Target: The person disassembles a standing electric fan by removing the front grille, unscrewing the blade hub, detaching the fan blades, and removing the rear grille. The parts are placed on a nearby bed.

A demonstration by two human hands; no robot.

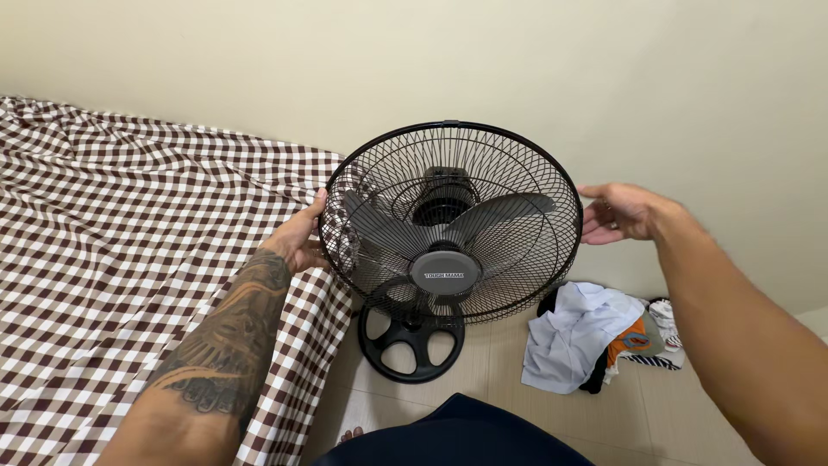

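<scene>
- My left hand (297,242) presses its fingers on the left rim of the black fan (450,220), steadying it.
- My right hand (619,211) hovers open just right of the cage, not touching.
- The fan stands on the floor (492,380), between both hands, beside the checked bed (129,233).

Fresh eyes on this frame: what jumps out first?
The black fan at centre, its round wire cage tilted up toward the camera over a round base on the floor. The left hand grips the cage's left rim; the right hand hovers open by its right rim. A brown-and-white checked sheet fills the left.
</scene>
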